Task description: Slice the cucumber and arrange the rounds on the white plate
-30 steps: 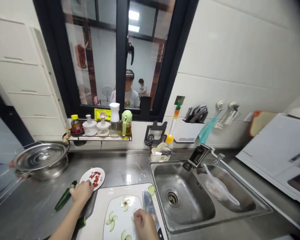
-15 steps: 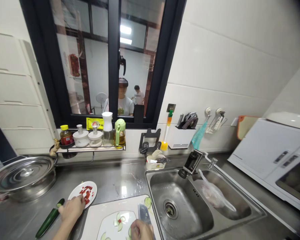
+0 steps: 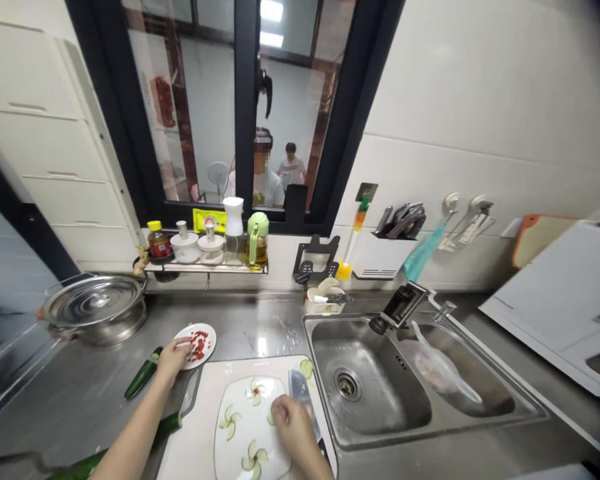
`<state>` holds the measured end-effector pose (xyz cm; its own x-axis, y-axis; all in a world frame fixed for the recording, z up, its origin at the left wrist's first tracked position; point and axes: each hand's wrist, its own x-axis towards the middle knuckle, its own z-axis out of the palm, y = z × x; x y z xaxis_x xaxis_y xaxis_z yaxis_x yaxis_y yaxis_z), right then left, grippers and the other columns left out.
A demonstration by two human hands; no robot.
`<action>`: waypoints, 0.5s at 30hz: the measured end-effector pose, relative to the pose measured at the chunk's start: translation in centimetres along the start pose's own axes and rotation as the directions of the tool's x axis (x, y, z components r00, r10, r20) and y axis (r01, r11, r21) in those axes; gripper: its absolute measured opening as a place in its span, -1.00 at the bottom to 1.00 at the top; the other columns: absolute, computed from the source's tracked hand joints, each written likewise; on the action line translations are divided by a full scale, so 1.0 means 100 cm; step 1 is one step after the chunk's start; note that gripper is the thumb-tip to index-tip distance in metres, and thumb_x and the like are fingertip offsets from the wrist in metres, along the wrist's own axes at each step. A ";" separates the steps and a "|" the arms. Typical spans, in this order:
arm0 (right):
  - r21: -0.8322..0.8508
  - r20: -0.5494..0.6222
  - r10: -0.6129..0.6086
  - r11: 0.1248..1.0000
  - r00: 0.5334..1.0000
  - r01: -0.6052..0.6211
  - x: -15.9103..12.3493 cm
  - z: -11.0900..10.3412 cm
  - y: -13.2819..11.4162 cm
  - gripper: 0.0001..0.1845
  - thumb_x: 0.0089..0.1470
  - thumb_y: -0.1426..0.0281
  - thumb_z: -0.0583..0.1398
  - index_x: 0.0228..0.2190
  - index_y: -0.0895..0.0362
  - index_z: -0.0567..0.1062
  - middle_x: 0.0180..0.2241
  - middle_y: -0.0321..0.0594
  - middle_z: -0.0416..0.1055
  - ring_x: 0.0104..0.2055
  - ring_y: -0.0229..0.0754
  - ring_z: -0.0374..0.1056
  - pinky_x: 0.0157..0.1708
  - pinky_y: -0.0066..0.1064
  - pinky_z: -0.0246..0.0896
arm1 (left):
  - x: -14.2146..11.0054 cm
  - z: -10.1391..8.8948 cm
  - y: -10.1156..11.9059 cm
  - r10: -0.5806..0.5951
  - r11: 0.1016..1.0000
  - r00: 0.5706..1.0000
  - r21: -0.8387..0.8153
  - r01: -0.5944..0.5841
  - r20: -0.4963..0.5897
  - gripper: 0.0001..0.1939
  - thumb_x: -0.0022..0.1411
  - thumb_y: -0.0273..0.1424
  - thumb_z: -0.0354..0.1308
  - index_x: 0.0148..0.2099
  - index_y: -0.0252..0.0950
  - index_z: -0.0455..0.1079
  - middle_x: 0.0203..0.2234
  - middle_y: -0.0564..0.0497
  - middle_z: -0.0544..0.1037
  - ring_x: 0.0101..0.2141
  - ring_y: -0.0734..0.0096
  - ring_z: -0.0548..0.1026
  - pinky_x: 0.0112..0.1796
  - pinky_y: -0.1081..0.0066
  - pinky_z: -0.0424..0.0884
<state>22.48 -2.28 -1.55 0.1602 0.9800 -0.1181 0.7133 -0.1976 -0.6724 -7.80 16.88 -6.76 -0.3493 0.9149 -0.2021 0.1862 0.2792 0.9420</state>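
On the left, my left hand (image 3: 171,360) reaches over the near-left rim of a small white plate (image 3: 211,331), its fingers stretched and apart beside chopped red pieces (image 3: 199,344). My right hand (image 3: 294,427) is closed in a pinch at the right side of a larger white plate (image 3: 240,417); what its fingertips hold, if anything, is hidden. Thin cucumber slices (image 3: 255,460) lie on that plate in pinwheel shapes, some with red centres. One group, beside my right fingers, is mostly covered. The plate rests on a pale cutting board (image 3: 200,427).
A kitchen knife (image 3: 300,388) and some cucumber slices (image 3: 307,368) lie along the board's right side. Cucumber pieces (image 3: 141,379) are near my left arm. A lidded steel pot (image 3: 100,310) stands left; a double sink (image 3: 370,373) is right. Condiments line a shelf (image 3: 215,268).
The view tilted up and then back down. My left hand stays by the small plate, with its fingers shifting over the rim. My right hand remains pinched at the large plate's right side.
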 end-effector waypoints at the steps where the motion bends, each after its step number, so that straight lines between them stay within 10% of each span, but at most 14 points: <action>1: 0.005 0.007 -0.002 1.000 1.000 0.002 0.000 0.000 0.000 -0.74 0.07 0.45 0.04 -0.41 0.09 0.53 -0.45 -0.27 0.50 -0.33 -0.17 0.37 -0.15 -0.36 0.02 | -0.005 0.000 0.007 -0.021 0.992 0.999 -0.121 0.024 0.030 -0.61 -0.21 -0.24 0.29 -0.28 -0.32 0.46 -0.50 -0.03 0.57 -0.45 0.27 0.53 -0.39 0.36 0.40; 15: 0.167 0.004 -0.177 0.971 0.984 0.174 0.014 0.006 -0.027 -0.75 0.01 0.32 0.09 -0.39 0.10 0.56 -0.53 -0.27 0.44 -0.43 -0.17 0.34 -0.38 -0.42 0.11 | -0.073 -0.014 0.076 0.034 0.887 0.977 -0.457 0.067 0.209 -0.40 -0.28 -0.17 0.44 -0.17 -0.33 0.45 -0.43 -0.01 0.58 -0.49 0.49 0.49 -0.48 0.53 0.31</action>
<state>20.37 -0.37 -0.31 0.0286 0.9996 -0.0004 0.6060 -0.0177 -0.7952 -5.13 11.88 2.27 -0.1432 0.9645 -0.2217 -0.2779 0.1758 0.9444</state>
